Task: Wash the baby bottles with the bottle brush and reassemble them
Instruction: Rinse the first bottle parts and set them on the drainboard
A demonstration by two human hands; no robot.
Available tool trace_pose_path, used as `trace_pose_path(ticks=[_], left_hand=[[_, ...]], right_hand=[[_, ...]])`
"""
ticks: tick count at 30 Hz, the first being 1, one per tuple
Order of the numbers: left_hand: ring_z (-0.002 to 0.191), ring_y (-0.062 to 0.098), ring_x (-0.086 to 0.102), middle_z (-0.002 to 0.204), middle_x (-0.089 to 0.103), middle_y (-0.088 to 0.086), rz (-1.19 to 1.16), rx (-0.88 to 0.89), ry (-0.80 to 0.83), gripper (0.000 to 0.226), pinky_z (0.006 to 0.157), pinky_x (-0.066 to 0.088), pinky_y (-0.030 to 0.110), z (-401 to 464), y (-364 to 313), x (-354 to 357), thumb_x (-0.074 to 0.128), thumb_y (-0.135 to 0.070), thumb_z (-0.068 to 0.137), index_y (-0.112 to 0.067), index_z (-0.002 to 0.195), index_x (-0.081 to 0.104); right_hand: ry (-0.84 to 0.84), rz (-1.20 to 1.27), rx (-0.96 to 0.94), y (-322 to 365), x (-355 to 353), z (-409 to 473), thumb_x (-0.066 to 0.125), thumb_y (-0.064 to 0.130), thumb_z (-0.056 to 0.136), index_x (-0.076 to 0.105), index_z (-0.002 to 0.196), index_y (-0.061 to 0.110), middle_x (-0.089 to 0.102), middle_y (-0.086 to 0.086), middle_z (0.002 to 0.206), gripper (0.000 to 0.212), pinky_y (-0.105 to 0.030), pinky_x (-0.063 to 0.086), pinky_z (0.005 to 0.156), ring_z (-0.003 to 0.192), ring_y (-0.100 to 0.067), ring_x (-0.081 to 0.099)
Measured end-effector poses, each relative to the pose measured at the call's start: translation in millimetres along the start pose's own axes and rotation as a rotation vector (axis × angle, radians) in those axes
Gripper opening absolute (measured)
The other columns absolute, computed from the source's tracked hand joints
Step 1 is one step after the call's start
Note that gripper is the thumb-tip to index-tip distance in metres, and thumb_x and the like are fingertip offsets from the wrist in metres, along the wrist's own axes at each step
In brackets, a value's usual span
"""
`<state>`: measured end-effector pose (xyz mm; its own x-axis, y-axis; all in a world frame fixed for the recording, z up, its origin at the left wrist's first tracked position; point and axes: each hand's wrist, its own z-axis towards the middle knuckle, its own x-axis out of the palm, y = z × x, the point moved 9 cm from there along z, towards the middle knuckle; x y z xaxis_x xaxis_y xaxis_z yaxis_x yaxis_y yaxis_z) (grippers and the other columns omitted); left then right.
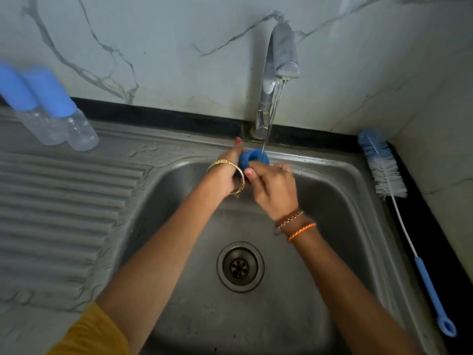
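Now blue cap [252, 158] sits between fingers [249, 172] (both hands).

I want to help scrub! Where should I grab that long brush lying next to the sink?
Probably best to grab the bottle brush by its blue handle, the thick end nearest you with a loop at its tip. Come down from above, since it lies flat on the dark counter strip right of the sink, bristles pointing toward the wall. The thin white stem looks bendy and harder to hold.
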<state>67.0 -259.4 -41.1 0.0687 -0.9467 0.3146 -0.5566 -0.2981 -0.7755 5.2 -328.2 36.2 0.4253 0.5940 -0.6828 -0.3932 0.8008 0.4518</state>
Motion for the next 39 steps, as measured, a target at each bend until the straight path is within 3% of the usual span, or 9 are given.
trace_pose_path(ticks=[2, 7, 13, 19, 22, 28, 30, 35, 39], left_hand=[[0.045, 0.012, 0.056, 0.067, 0.057, 0.006, 0.063, 0.051, 0.069, 0.044, 0.035, 0.044, 0.017, -6.5, 0.2, 7.7, 0.031, -0.047, 0.097, -0.012, 0.081, 0.053], [0.075, 0.006, 0.053, 0.088, 0.053, 0.0, 0.054, 0.743, 0.11, 0.017, 0.063, 0.047, 0.017, -27.2, -9.2, 23.8, 0.036, -0.026, 0.096, -0.018, 0.092, 0.05], [0.033, 0.008, 0.049, 0.069, 0.05, 0.008, 0.165, 0.02, 0.04, 0.029, 0.031, 0.039, 0.014, 0.2, 6.3, 8.3, 0.042, -0.033, 0.097, -0.011, 0.081, 0.05], [0.076, 0.01, 0.054, 0.097, 0.051, 0.004, -0.038, 0.549, 0.098, 0.017, 0.052, 0.05, 0.015, -22.1, -7.7, 24.4, 0.032, -0.026, 0.1, -0.016, 0.103, 0.045], [0.064, 0.009, 0.052, 0.076, 0.053, 0.002, -0.025, 0.57, -0.095, 0.025, 0.046, 0.044, 0.013, -12.4, -18.9, 2.9, 0.04, -0.026, 0.098, -0.016, 0.078, 0.053], [0.02, 0.01, 0.04, 0.04, 0.048, 0.007, 0.228, -0.101, 0.023, 0.035, 0.024, 0.026, 0.009, -4.0, 10.7, -2.4, 0.038, -0.034, 0.098, -0.009, 0.075, 0.046], [0.028, 0.009, 0.047, 0.04, 0.053, 0.005, 0.13, -0.082, 0.087, 0.043, 0.026, 0.033, 0.012, -5.2, 14.9, 7.7, 0.033, -0.044, 0.098, -0.009, 0.08, 0.05], [0.066, 0.011, 0.055, 0.082, 0.057, 0.006, -0.075, 0.227, 0.034, 0.037, 0.05, 0.048, 0.021, -1.3, 13.9, 26.6, 0.032, -0.041, 0.099, -0.01, 0.097, 0.053], [0.046, 0.008, 0.053, 0.05, 0.057, -0.001, -0.168, 0.068, 0.049, 0.038, 0.042, 0.042, 0.016, 1.1, 18.3, 19.8, 0.039, -0.038, 0.097, -0.013, 0.072, 0.051]], right_hand=[[-0.017, -0.032, -0.018, -15.6, -2.7, 2.7, 0.04, 0.028, 0.089, 0.061, 0.069, 0.013, 0.059, -0.002, 0.054, 0.034, -0.032, 0.028, 0.069, 0.05, -0.023, 0.055], [-0.13, 0.478, 0.645, -57.0, 3.3, 4.2, 0.047, 0.019, 0.096, 0.061, 0.068, 0.013, 0.058, -0.009, 0.065, 0.031, -0.037, 0.045, 0.071, 0.068, -0.024, 0.055], [0.066, -0.095, -0.144, -16.9, -5.2, -1.8, 0.038, 0.028, 0.088, 0.057, 0.068, 0.011, 0.054, -0.001, 0.052, 0.032, -0.032, 0.025, 0.066, 0.046, -0.024, 0.051], [-0.175, 0.531, 0.67, -65.8, 3.1, 9.2, 0.048, 0.013, 0.093, 0.069, 0.088, 0.003, 0.062, -0.006, 0.076, 0.023, -0.046, 0.049, 0.082, 0.081, -0.025, 0.06], [-0.116, 0.233, 0.494, -37.1, 1.7, 13.9, 0.047, 0.019, 0.094, 0.069, 0.088, 0.005, 0.067, -0.017, 0.078, 0.027, -0.037, 0.047, 0.073, 0.078, -0.034, 0.061], [0.07, -0.112, -0.328, -3.4, 1.2, -6.5, 0.027, 0.037, 0.098, 0.051, 0.071, 0.019, 0.052, 0.002, 0.055, 0.041, -0.029, 0.024, 0.066, 0.054, -0.014, 0.043], [0.031, -0.139, -0.279, -11.8, -3.1, -1.9, 0.037, 0.031, 0.092, 0.054, 0.067, 0.015, 0.055, -0.001, 0.055, 0.034, -0.031, 0.026, 0.068, 0.053, -0.018, 0.049], [0.046, 0.115, 0.657, -52.9, -0.6, 13.3, 0.039, 0.027, 0.097, 0.066, 0.094, 0.007, 0.067, -0.02, 0.097, 0.033, -0.036, 0.041, 0.079, 0.096, -0.037, 0.058], [0.015, -0.292, 0.218, -10.4, -17.0, 22.5, 0.039, 0.028, 0.095, 0.065, 0.082, 0.009, 0.067, -0.017, 0.075, 0.035, -0.033, 0.04, 0.066, 0.072, -0.035, 0.062]])
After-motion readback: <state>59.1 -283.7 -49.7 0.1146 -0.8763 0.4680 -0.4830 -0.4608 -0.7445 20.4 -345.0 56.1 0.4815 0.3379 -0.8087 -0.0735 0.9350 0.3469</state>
